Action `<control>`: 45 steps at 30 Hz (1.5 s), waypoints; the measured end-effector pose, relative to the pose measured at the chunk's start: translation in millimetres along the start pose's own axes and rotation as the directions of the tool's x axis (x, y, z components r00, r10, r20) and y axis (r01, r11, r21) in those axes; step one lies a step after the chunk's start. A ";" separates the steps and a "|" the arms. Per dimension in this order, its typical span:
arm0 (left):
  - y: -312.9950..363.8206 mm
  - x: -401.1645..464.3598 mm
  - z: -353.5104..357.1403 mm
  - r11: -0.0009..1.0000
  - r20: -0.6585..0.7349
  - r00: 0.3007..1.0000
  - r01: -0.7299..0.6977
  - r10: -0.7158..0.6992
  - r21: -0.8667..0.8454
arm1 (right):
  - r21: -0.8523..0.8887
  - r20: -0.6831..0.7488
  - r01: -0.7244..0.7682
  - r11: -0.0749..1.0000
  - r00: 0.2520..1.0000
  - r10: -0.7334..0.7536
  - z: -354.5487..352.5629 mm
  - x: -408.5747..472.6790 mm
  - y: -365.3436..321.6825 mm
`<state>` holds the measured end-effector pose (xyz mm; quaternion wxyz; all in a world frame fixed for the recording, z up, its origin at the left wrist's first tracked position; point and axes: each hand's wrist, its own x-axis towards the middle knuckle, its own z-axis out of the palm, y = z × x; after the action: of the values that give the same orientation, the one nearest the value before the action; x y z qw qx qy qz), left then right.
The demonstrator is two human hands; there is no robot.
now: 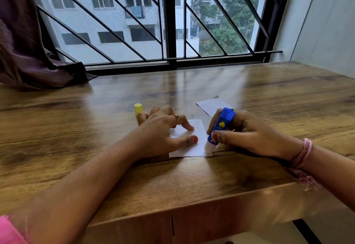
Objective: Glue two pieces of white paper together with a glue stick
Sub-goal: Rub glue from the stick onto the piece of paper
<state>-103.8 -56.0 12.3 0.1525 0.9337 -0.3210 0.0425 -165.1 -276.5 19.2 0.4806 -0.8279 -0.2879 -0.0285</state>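
A small white paper (197,143) lies flat on the wooden table (192,182). My left hand (163,130) presses it down with spread fingertips and thumb on its left part. My right hand (244,130) grips a blue glue stick (221,128), tilted with its white tip down on the paper's near right corner. A second white paper (208,105) lies just beyond, partly hidden behind the glue stick and my right hand. The yellow cap (138,109) stands on the table left of my left hand.
A barred window (172,22) runs along the table's far edge. Dark purple cloth (28,61) hangs and bunches at the far left corner. A pale wall (326,22) closes the right side. The table's front edge is close below my forearms.
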 end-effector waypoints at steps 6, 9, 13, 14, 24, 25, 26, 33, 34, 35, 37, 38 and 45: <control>-0.6 0.6 1.0 1.000 0.006 1.000 0.007 -0.007 0.024 | -0.043 -0.037 -0.022 0.999 0.999 0.021 -0.9 0.1 2.2; -0.2 0.5 1.2 0.999 0.002 1.000 0.018 -0.018 0.032 | -0.004 0.004 -0.012 1.000 1.000 0.012 -0.2 -1.3 1.6; 1.4 -1.5 2.5 0.999 -0.031 0.999 0.015 -0.013 0.040 | 0.208 -0.220 -0.067 0.976 0.969 0.113 -1.8 0.3 2.5; 2.3 -2.0 3.1 0.999 -0.044 0.999 0.016 -0.015 0.043 | 0.278 -0.286 -0.084 0.957 0.944 0.166 -2.7 1.6 3.7; 7.2 -2.3 5.2 0.999 -0.304 0.952 -0.015 0.030 0.050 | 0.311 -0.415 -0.200 0.929 0.851 0.322 -3.9 7.1 8.0; 6.8 -3.2 3.2 0.998 -0.313 0.947 -0.066 0.069 0.022 | 0.309 -0.414 -0.204 0.929 0.850 0.325 -4.2 7.1 8.1; 6.2 -4.0 1.4 0.992 -0.307 0.943 -0.129 0.125 0.007 | 0.307 -0.413 -0.206 0.929 0.851 0.325 -4.4 7.0 8.1; 5.5 -10.7 -2.5 0.950 -0.149 0.941 -0.311 0.305 -0.018 | 0.338 -0.379 -0.206 0.918 0.863 0.333 -6.5 3.9 9.6; 6.1 -10.7 -1.8 0.958 -0.165 0.945 -0.288 0.282 -0.012 | 0.335 -0.372 -0.201 0.921 0.869 0.325 -5.9 3.6 9.6; 7.5 -9.9 -1.3 0.966 -0.181 0.950 -0.260 0.256 0.002 | 0.327 -0.371 -0.195 0.924 0.873 0.316 -5.2 3.4 9.7; 10.5 -9.1 0.2 0.977 -0.203 0.956 -0.210 0.212 0.030 | 0.306 -0.377 -0.191 0.933 0.875 0.303 -4.2 3.9 10.2; 11.6 -8.8 1.0 0.980 -0.209 0.958 -0.195 0.199 0.038 | 0.298 -0.378 -0.191 0.935 0.876 0.299 -4.0 4.0 10.7; 10.7 -6.8 -2.8 0.983 -0.257 0.950 -0.183 0.177 0.003 | 0.232 -0.364 -0.196 0.953 0.891 0.271 -4.4 3.9 15.2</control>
<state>-115.6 -59.2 16.5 0.1979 0.8857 -0.3827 0.1731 -153.2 -284.0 10.9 0.6045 -0.7846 -0.0852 -0.1079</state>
